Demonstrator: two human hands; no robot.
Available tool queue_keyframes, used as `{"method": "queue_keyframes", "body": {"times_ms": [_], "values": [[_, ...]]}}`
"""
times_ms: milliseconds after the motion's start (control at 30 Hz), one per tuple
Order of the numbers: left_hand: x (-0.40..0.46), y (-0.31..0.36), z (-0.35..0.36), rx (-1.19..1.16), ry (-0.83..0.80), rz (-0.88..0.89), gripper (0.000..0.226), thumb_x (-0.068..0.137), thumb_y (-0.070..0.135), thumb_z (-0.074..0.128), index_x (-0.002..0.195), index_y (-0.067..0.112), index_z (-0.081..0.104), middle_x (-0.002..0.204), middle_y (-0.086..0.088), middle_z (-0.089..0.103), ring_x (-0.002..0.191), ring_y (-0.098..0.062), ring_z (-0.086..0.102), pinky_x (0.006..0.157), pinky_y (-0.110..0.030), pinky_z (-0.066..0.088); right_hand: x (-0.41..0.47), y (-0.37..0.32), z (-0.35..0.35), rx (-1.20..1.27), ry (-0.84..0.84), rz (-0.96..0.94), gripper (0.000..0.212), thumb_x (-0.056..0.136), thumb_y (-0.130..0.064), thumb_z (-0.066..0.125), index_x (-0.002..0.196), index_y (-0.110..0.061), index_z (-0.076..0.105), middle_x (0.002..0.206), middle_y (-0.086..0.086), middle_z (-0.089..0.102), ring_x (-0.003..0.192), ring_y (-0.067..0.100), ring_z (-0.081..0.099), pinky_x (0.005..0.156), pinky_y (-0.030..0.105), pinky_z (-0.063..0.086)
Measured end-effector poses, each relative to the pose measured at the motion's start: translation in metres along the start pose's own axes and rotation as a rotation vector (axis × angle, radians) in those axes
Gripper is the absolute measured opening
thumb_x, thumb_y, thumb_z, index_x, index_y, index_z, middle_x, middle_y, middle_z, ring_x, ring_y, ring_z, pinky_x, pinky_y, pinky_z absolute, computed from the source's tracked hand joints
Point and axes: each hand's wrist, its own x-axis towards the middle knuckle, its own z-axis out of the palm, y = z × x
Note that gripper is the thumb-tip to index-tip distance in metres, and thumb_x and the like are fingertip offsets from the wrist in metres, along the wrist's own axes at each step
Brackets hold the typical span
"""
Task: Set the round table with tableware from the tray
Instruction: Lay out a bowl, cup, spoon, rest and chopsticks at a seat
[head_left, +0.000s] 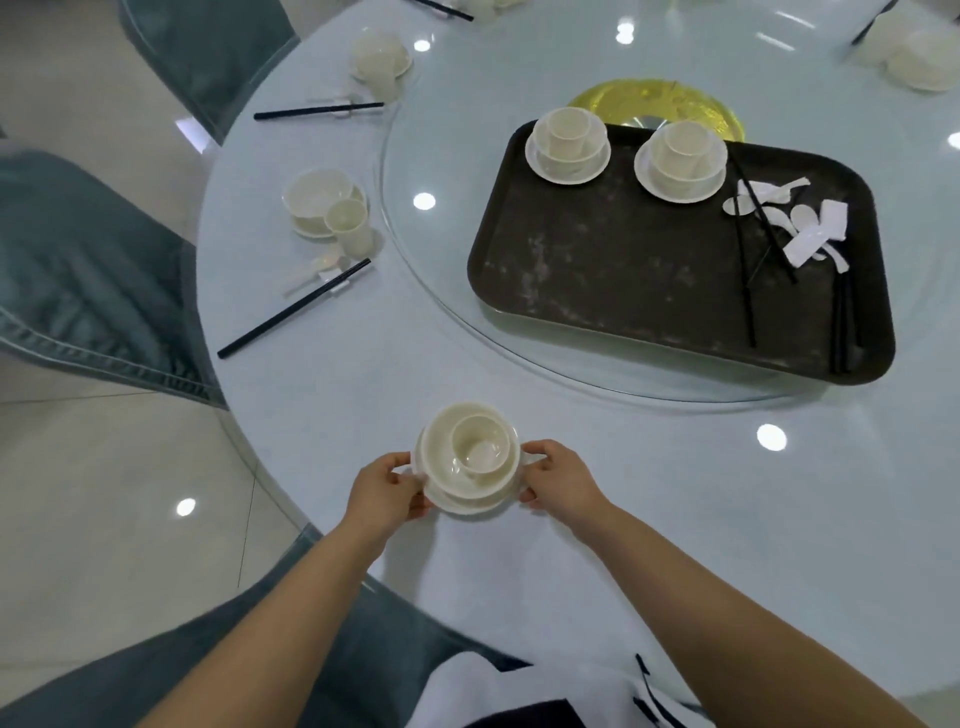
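Pale blue, glossy round desk (623, 493) carries a dark rectangular plastic tray (623, 270) on its glass turntable, bearing two more cream sets, white spoons and black chopsticks. Near the front edge, left hand (387, 488) and right hand (558, 480) grasp opposite sides of a cream stacked plate, bowl and cup set (467, 460).

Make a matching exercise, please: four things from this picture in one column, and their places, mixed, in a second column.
Things:
1. stacked dish set
2. dark tray
3. loose spoons
4. laid chopsticks

Places:
A. on the glass turntable
B. right end of the tray
C. between left hand and right hand
D. on the table, left of the turntable

Pairs: 1-C, 2-A, 3-B, 4-D
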Motion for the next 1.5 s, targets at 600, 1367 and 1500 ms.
{"method": "queue_keyframes", "body": {"times_ms": [600,1367,1500], "values": [[0.033,0.015,0.006,0.205,0.128,0.112,0.042,0.089,0.008,0.061,0.129,0.016,0.055,0.091,-0.001,0.066,0.090,-0.022,0.067,0.089,-0.040,0.053,0.023,-0.016,-0.001,-0.012,0.069,-0.017,0.040,0.087,-0.014,0.055,0.127,-0.015,0.053,0.089,0.001,0.065,0.071,0.016,0.067,0.065,0.028,0.053],[0.023,0.012,0.017,0.118,0.081,-0.003,0.052,0.088,0.011,0.057,0.139,0.010,0.044,0.128,-0.010,0.058,0.100,-0.028,0.065,0.092,-0.042,0.053,0.010,-0.063,0.005,-0.302,0.183,-0.569,0.079,0.070,-0.031,0.084,0.139,-0.027,0.045,0.142,-0.008,0.044,0.133,0.013,0.038,0.108,0.028,0.033],[0.020,0.008,0.022,0.085,0.079,-0.019,0.056,0.088,0.011,0.056,0.141,0.010,0.041,0.132,-0.012,0.056,0.106,-0.030,0.063,0.097,-0.046,0.050,0.005,-0.061,-0.025,-0.144,0.290,-0.527,0.075,0.068,-0.032,0.084,0.132,-0.033,0.046,0.130,-0.015,0.052,0.118,0.009,0.051,0.099,0.030,0.044]]}}
